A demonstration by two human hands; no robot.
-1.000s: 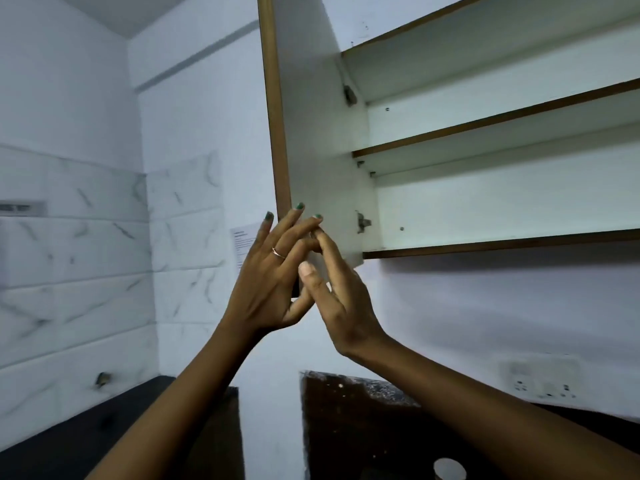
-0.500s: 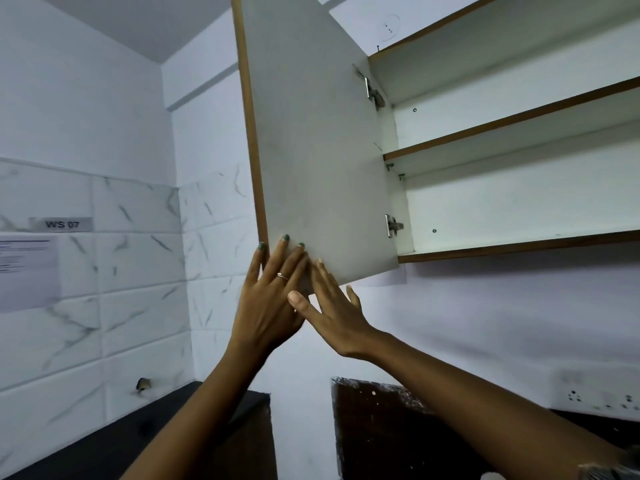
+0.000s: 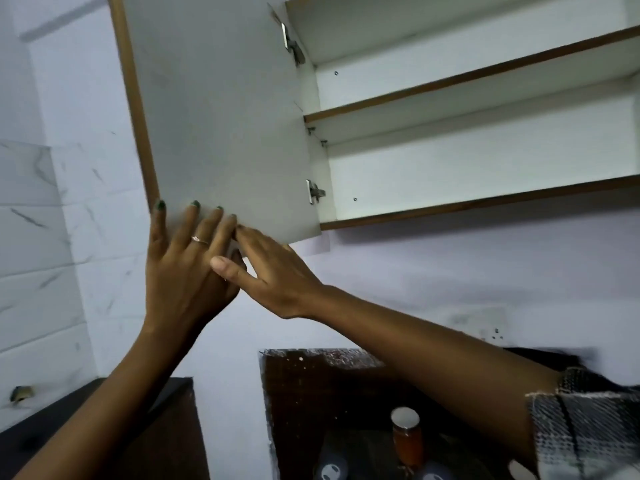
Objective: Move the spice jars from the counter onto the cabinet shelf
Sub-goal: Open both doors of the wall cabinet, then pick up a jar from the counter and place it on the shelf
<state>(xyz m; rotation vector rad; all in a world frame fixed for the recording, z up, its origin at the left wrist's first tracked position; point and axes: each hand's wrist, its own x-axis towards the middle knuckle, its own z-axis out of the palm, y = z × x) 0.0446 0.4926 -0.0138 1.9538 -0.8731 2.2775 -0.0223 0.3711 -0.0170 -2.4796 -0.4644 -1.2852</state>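
The cabinet door [image 3: 221, 109] stands swung wide to the left. My left hand [image 3: 183, 268] lies flat against its lower corner with straight fingers. My right hand [image 3: 273, 271] reaches up beside it, fingertips touching the door's bottom edge. Inside the cabinet the lower shelf [image 3: 485, 202] and the shelf above it [image 3: 467, 81] are bare. Down on the dark counter [image 3: 311, 393] stands a spice jar [image 3: 407, 438] with orange contents and a silver lid. Two more jar lids [image 3: 330, 467] show at the bottom edge, under my right arm.
A white tiled wall [image 3: 41, 254] runs along the left. Another dark counter [image 3: 86, 427] sits at lower left, with a gap between the two counters. A socket plate [image 3: 485, 323] is on the wall under the cabinet.
The door has swung further open to the left under both hands. The view has tipped down, and the jars on the counter have come into sight.
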